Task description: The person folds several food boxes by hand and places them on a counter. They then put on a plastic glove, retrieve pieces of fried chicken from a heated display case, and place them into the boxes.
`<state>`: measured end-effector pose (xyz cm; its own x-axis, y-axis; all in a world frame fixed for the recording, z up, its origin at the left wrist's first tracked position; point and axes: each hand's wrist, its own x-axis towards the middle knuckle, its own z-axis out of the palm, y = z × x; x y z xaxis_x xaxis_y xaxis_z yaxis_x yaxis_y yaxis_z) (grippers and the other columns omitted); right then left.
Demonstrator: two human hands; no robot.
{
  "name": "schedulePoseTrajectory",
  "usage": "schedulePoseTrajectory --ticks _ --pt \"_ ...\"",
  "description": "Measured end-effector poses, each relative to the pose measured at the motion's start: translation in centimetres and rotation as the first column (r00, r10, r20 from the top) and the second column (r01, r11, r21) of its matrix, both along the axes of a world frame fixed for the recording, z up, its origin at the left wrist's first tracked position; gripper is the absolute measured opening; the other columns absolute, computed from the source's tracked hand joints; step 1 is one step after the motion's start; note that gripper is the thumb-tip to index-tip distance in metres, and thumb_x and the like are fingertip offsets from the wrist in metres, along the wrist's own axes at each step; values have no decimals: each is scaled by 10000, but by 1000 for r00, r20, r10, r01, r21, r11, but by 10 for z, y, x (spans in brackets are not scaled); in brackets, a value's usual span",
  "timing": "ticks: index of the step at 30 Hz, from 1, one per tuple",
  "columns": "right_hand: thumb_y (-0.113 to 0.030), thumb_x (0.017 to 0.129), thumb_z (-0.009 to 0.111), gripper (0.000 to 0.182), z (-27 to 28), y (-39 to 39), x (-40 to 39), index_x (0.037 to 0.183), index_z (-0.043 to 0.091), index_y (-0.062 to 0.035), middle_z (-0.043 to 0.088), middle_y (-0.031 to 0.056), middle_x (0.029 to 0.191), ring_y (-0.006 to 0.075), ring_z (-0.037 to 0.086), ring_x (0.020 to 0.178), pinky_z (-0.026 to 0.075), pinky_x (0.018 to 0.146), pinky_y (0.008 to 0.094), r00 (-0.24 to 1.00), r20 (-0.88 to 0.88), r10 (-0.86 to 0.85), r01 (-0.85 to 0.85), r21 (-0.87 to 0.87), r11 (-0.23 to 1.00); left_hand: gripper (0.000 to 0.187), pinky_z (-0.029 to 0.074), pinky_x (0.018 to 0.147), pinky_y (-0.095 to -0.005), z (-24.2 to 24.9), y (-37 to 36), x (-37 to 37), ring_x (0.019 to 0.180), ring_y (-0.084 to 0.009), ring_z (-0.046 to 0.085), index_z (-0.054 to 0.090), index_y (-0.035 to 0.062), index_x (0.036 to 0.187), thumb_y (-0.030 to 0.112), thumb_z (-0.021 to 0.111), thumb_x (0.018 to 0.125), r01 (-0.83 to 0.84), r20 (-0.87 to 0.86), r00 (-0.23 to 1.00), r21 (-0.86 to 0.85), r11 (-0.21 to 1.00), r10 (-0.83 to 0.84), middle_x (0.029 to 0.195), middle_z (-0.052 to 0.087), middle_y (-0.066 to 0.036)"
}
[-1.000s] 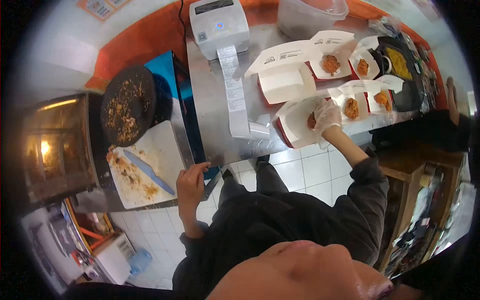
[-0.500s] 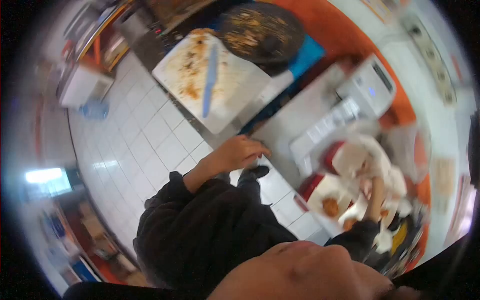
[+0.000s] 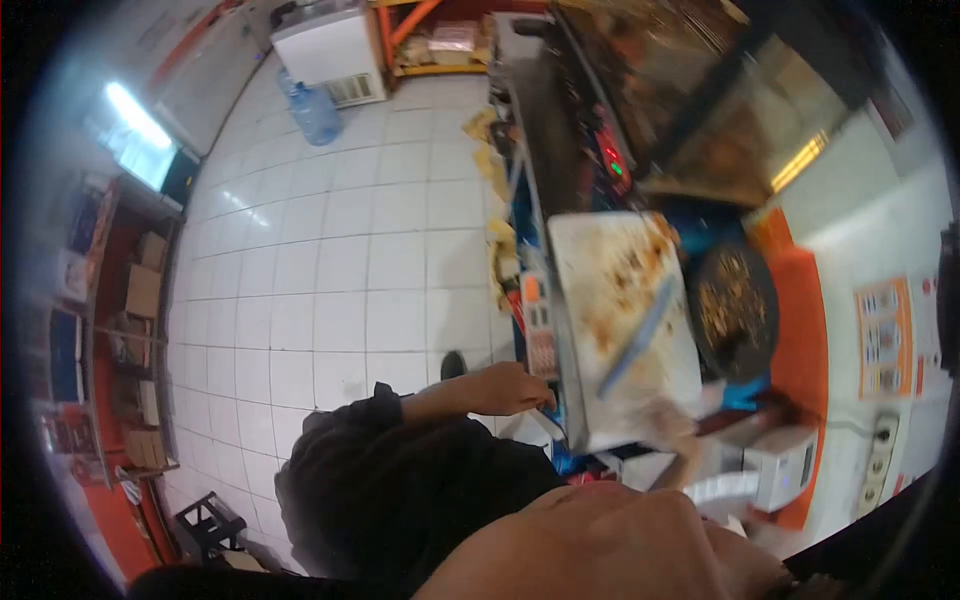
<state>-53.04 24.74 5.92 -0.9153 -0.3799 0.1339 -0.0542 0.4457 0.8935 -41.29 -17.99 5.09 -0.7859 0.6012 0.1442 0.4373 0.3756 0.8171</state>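
Observation:
My left hand is beside the counter's front edge, fingers curled together; whatever they hold, if anything, is hidden. Smeared by motion, my right hand is over the near end of a white cutting board, its fingers unclear. A blue knife lies slantwise on this board, among brown and orange food stains and scraps. Right of the board stands a round dark pan with chopped brown food in it.
A white device stands near my right arm. Beyond the board are a dark appliance with red and green lights and a glass case. A water bottle stands on the tiled floor. Shelves line the left.
The view has swung toward the board and floor. My right hand has left the white-and-red food boxes and is now at the board. My left hand stays curled by the counter edge.

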Motion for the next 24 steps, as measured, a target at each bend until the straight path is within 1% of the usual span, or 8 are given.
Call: schedulePoseTrajectory --ticks 2,5,11,14,17,20,22,24 --pt "-137 865 514 374 -37 -3 -62 1211 487 2 525 189 1191 202 531 1011 423 897 344 992 -73 103 -43 569 821 189 488 688 -386 4 -54 -12 756 -274 629 603 105 1003 140 548 826 -147 -28 989 -24 989 146 881 661 -63" --pt "-154 867 515 357 -14 -40 -136 1188 499 0 536 182 1156 201 536 984 426 877 341 995 -85 -57 72 182 981 153 487 688 -392 -14 -152 -35 757 -255 633 605 101 958 85 536 822 -457 -133 886 -86 885 445 869 651 -51" --pt "-189 871 518 328 22 -111 -224 1142 524 -4 559 166 1086 200 544 930 433 838 337 986 -49 -158 139 -274 952 196 485 695 -389 27 -285 -68 736 -263 630 612 111 958 32 511 811 -753 -232 655 -126 646 719 854 658 -57" --pt "-206 873 519 318 21 -143 -236 1119 536 -6 570 159 1051 200 549 903 437 818 334 984 0 -180 153 -531 833 193 481 695 -389 12 -321 -108 733 -267 628 610 117 963 42 516 812 -754 -192 656 -121 646 730 861 656 -58" --pt "-224 875 521 310 -8 -207 -217 1096 548 -8 581 151 1016 199 553 877 440 799 332 959 252 -128 281 -806 521 183 466 695 -389 -10 -356 -161 770 -257 626 587 131 1007 91 517 842 -699 -137 715 -128 703 686 876 650 -43" --pt "-241 877 522 306 -54 -300 -205 1073 561 -10 592 143 981 198 557 850 443 779 329 723 686 81 664 -723 192 179 462 703 -412 -25 -393 -211 803 -244 630 584 148 1024 146 508 862 -698 -93 712 -195 689 696 914 649 -34" --pt "-253 879 523 304 -67 -365 -226 1058 569 -11 600 138 958 198 560 832 446 766 328 494 823 280 823 -546 156 197 459 721 -436 -55 -422 -254 861 -227 630 590 171 1044 217 486 884 -645 89 665 -433 630 742 961 649 -33" --pt "-265 880 524 305 -53 -423 -277 1043 577 -12 607 133 934 198 563 814 448 753 326 301 856 421 886 -414 208 211 477 771 -448 -66 -450 -297 884 -248 636 586 176 1072 222 476 897 -556 61 720 -544 628 691 997 654 -63"
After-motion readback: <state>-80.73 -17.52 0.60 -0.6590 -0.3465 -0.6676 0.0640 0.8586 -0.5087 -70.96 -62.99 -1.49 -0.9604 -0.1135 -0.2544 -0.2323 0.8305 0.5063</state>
